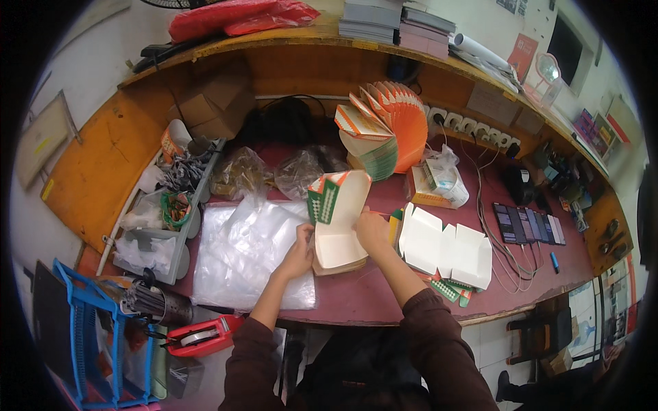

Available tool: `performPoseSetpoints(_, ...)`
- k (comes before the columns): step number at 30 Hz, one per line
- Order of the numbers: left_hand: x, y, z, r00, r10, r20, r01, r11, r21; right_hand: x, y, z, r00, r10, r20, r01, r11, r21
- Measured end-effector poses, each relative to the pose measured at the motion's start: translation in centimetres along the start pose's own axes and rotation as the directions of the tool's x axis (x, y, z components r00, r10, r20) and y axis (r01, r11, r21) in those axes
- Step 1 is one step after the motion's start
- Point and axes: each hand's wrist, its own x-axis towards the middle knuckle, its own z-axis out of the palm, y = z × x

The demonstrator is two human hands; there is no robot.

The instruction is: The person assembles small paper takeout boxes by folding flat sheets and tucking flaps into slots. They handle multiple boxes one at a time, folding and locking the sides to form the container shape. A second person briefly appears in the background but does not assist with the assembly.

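A printed cardboard box [340,236] stands unfolded in front of me, cream inside, with a green and orange printed flap at its upper left. Its lower part rests on what looks like a stack of similar card. My left hand [298,253] grips the box's left edge with curled fingers. At the opposite edge, my right hand [372,231] is closed on the card, its fingertips partly hidden. Right of that hand lie more opened boxes [445,246], white inside. Beyond, a fanned row of folded orange and green boxes [408,130] stands curved on the desk.
Clear plastic bags [240,253] lie flat at left, beside a grey bin [179,253] of small parts. A red tape dispenser [204,335] and a blue rack [86,329] stand near left. Several phones [528,225] and cables lie at right. A raised wooden shelf [301,34] borders the back.
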Motion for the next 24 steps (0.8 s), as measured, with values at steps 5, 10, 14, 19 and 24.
performPoseSetpoints(5,0.5,-1.3,0.5,0.990,0.016,-0.137,-0.043,0.980,-0.195,-2.0,-1.9,3.8,0.981,0.194,-0.024,-0.195,0.977,-0.089)
performPoseSetpoints(10,0.7,-2.3,2.2,0.950,0.069,-0.304,-0.088,0.995,-0.049,-3.5,-0.9,2.2,0.995,0.023,0.099,-0.024,1.000,0.009)
performPoseSetpoints(14,0.7,-2.5,2.5,0.924,-0.019,-0.381,-0.058,0.980,-0.189,-7.1,4.8,-2.0,0.889,-0.388,-0.244,0.447,0.851,0.276)
performPoseSetpoints(19,-1.2,2.6,1.0,0.912,-0.231,-0.340,0.167,0.964,-0.208,-12.8,22.0,-5.0,0.835,0.130,-0.534,0.092,0.925,0.369)
performPoseSetpoints(24,-12.3,12.5,-6.4,0.729,0.333,-0.598,-0.074,0.907,0.414,-18.4,36.4,-2.3,0.767,0.541,-0.345,-0.623,0.756,-0.201)
